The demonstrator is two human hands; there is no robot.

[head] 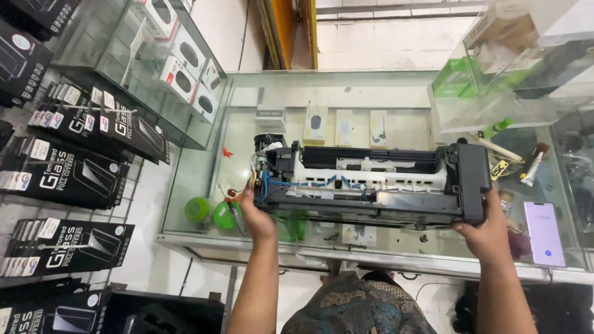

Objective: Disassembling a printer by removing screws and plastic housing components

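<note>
- Right now you hold a stripped-down black printer (371, 185) with both hands, lifted above the glass tabletop (204, 173) near its front edge, its long side running left to right.
- Its cover is off: a white inner frame and blue wires show along the top and at the left end.
- Your left hand (255, 216) is clamped on the printer's lower left end, fingers curled under the wiring.
- Your right hand (489, 232) grips the lower right corner, thumb up against the black side panel.
- Just below the left end, two green round lids (210, 211) lie on the glass by the front left corner.
- Toward the right edge, a phone (544, 233) with a lit screen lies flat, close to your right hand.
- Behind it, a brush (534, 164) and a green-capped bottle (497, 128) lie near the far right corner.
- Small packaged goods (315, 125) sit inside the case along the back edge.
- Off the left edge, black boxes (74, 176) hang on a wall rack.
</note>
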